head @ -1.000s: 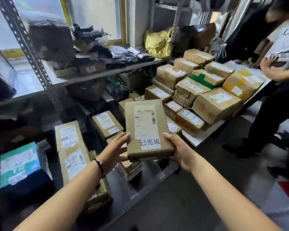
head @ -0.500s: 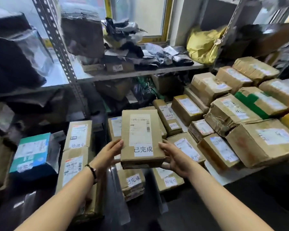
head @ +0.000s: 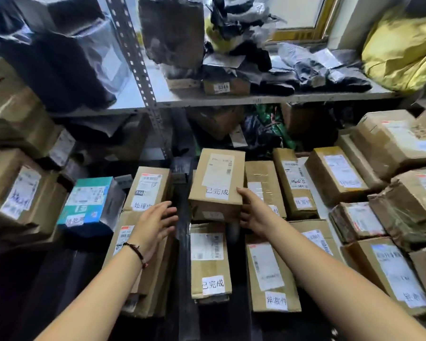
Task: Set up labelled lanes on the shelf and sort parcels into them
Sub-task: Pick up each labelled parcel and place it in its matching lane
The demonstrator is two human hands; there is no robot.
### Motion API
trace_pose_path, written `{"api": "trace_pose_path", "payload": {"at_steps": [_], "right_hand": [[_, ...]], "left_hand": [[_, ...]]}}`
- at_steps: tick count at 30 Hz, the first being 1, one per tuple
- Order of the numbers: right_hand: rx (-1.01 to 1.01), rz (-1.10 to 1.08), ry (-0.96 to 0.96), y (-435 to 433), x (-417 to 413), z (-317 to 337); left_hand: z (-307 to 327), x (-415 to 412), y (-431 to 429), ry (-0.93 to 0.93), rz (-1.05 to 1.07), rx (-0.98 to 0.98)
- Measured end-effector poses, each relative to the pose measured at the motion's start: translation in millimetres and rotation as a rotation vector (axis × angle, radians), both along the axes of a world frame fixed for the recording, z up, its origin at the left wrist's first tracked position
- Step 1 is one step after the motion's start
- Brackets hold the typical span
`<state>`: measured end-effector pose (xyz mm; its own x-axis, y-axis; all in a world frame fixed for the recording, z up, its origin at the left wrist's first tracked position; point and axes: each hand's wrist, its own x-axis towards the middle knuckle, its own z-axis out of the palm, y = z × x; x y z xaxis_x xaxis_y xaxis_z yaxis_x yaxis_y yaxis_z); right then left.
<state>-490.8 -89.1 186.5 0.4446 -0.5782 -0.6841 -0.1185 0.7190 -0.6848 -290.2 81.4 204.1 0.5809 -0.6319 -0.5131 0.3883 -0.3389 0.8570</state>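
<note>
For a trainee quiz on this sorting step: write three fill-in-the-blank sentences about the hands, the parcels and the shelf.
1. The upper parcel marked 已完成 is gripped only by the ___.
2. The left hand, with its fingers straight, holds ___.
3. The bag on the upper shelf is coloured ___.
Missing words: right hand; nothing; yellow.
</note>
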Motion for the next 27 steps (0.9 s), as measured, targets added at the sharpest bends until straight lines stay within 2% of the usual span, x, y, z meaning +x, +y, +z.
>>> {"api": "trace_pose_path", "payload": {"at_steps": [8,14,16,19,21,24,27], "right_hand": [[0.016,0.002,-0.011,-21,33,-18],[-0.115,0.052,0.032,-26,42,-29],[-0.332,0.147,0.207,-27,35,-32],[-0.915,0.495,0.559,-19,23,-20],[-1.245,0.614,0.643,-9,23,-4],[-1.436,0.731,0.661,6,34,16],[-1.441,0.797,0.595,29,51,35]], "left_hand": [[6,-1,4,0.002,0.073,0.036],[9,-11,10,-0.015,0.054,0.059],[12,-15,12,-0.032,0.020,0.064],[19,-18,12,-0.107,-0.040,0.082],[23,-16,11,-0.205,-0.112,0.116],[31,-13,13,-0.475,-0.254,0.203],[40,1,25,-0.930,-0.455,0.400]]}}
